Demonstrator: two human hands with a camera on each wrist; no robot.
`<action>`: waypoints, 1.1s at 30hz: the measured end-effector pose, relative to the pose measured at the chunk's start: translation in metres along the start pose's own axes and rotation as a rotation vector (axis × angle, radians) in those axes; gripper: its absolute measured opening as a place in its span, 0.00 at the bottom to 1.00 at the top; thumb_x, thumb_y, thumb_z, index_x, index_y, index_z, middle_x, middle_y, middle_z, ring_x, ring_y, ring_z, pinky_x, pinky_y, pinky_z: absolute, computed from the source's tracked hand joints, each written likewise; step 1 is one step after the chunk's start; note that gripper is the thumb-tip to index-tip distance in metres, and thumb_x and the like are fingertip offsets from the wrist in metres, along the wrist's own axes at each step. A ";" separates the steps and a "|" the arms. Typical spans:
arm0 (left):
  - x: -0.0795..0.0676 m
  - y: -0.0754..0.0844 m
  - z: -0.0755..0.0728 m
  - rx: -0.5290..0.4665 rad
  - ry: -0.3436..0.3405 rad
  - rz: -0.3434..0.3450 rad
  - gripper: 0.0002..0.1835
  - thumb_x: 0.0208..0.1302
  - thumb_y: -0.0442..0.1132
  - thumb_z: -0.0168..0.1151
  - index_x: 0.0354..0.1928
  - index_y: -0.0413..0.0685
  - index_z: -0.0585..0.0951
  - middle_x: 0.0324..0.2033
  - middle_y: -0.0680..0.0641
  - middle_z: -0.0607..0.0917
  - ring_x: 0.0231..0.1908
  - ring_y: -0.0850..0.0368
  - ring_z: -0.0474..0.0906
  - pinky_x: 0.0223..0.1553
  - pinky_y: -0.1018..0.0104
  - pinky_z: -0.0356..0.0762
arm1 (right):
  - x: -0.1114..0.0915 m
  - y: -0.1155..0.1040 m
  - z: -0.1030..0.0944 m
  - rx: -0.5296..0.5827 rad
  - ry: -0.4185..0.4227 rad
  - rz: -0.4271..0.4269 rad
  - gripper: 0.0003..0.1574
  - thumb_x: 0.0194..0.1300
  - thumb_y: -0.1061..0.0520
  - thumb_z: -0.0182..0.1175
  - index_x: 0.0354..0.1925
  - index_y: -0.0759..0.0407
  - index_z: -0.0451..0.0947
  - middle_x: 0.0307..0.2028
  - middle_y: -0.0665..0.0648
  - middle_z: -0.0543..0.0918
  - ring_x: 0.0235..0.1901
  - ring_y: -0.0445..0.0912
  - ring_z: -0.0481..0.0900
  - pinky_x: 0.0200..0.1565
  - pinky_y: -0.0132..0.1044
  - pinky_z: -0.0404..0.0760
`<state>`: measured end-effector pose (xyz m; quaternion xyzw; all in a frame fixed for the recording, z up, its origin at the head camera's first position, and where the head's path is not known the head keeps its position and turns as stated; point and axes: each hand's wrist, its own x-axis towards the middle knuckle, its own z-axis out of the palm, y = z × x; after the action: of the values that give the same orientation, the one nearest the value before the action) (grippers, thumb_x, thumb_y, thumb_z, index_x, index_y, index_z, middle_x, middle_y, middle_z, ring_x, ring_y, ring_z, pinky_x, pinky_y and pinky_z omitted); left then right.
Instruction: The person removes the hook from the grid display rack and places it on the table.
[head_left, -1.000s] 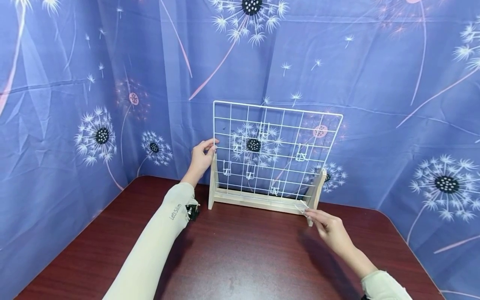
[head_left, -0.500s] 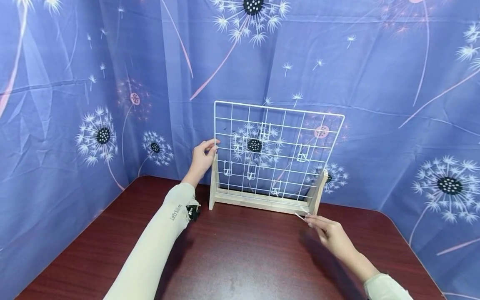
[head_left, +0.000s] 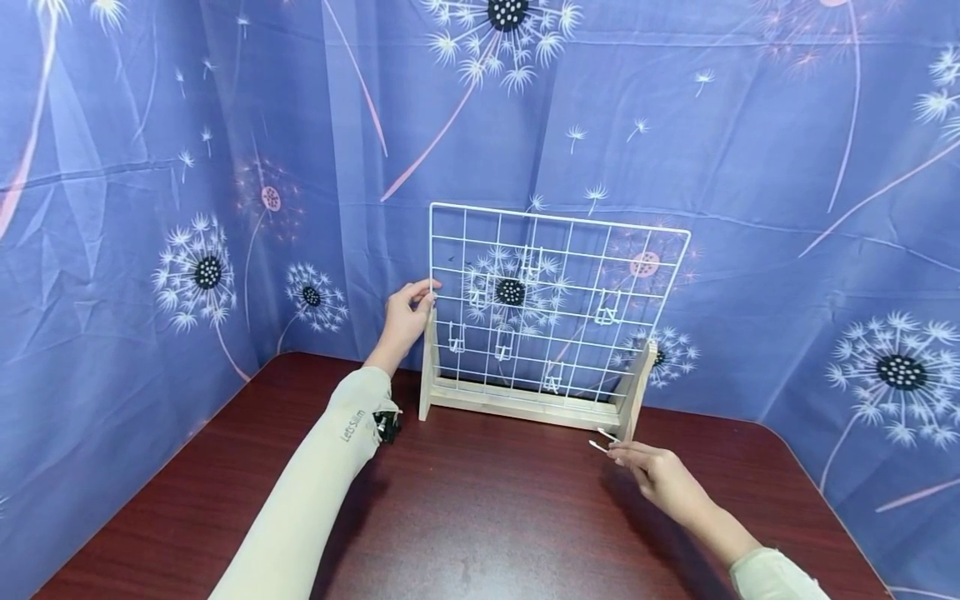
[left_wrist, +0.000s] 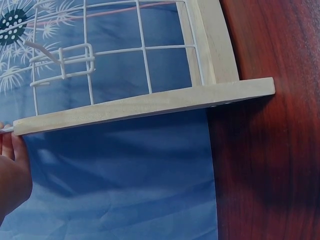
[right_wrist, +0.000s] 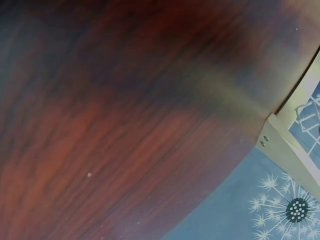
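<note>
Curtain hangs behind the stand, left hand pinching its grid, right hand a white wire piece.

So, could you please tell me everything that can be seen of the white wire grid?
The white wire grid is a rectangular panel of thin, crossing, metal-looking bars inside a slightly thicker frame with rounded upper corners. It stands upright in a pale wooden stand, before a blue dandelion-print cloth that shows through its openings. Six white hooks hang on it, spread over the middle and lower parts. The left hand pinches its left edge, near the top of the stand's upright.
</note>
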<state>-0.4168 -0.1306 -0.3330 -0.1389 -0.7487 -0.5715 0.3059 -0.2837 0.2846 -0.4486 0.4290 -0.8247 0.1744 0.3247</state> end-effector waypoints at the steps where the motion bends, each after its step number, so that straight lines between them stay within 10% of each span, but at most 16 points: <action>1: 0.000 0.000 0.000 0.000 0.001 -0.001 0.11 0.65 0.27 0.58 0.47 0.38 0.84 0.35 0.38 0.82 0.37 0.50 0.78 0.36 0.73 0.70 | 0.000 0.000 0.000 0.003 -0.013 0.002 0.22 0.39 0.80 0.66 0.36 0.66 0.84 0.35 0.59 0.86 0.34 0.49 0.86 0.42 0.20 0.76; 33: 0.001 -0.001 0.001 0.029 0.012 -0.004 0.10 0.64 0.28 0.60 0.45 0.40 0.85 0.35 0.39 0.83 0.38 0.51 0.78 0.36 0.74 0.70 | -0.003 0.001 0.010 0.017 -0.094 -0.029 0.18 0.39 0.80 0.68 0.31 0.66 0.85 0.35 0.61 0.86 0.35 0.53 0.86 0.41 0.22 0.78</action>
<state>-0.4184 -0.1301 -0.3336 -0.1295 -0.7554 -0.5621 0.3110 -0.2870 0.2809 -0.4578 0.4514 -0.8312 0.1563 0.2845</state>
